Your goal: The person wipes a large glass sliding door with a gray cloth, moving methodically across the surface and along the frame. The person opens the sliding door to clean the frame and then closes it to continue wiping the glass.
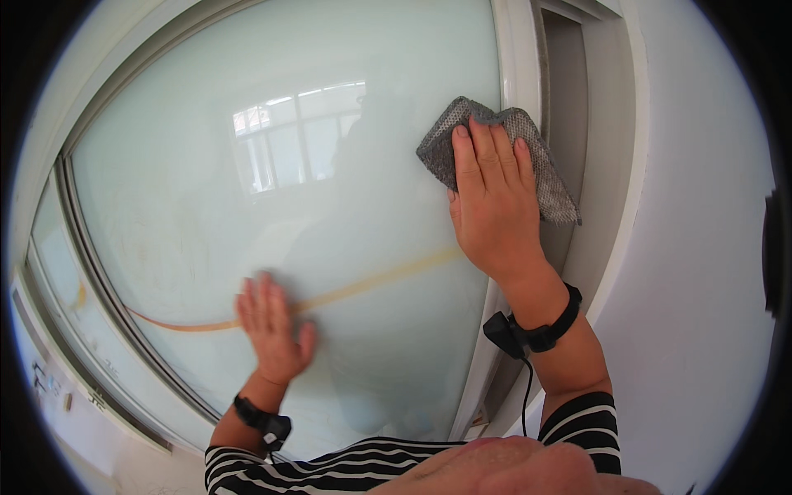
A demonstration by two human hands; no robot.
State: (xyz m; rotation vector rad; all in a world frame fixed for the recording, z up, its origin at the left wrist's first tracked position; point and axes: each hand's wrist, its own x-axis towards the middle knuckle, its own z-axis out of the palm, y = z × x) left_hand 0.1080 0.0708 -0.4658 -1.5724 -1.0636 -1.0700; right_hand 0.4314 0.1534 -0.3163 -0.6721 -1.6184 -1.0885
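Observation:
My right hand (495, 198) lies flat on a grey woven cleaning cloth (440, 145), pressing it against the right edge of a frosted glass sliding door panel (383, 223) and its white frame (518, 80). The cloth's right corner hangs past the frame. Lower down and to the left, my left hand (272, 328) rests with its fingers somewhat apart against the glass, holding nothing. A yellow-orange curved stripe (371, 281) crosses the panel and passes behind the left hand.
A dark metal track or frame edge (111, 266) borders the panel's left side, with another glass panel (68, 278) beyond. On the right are a recessed door jamb (609, 142) and a pale wall (699, 247). Black wrist straps with cables are on both wrists. A window reflects in the glass.

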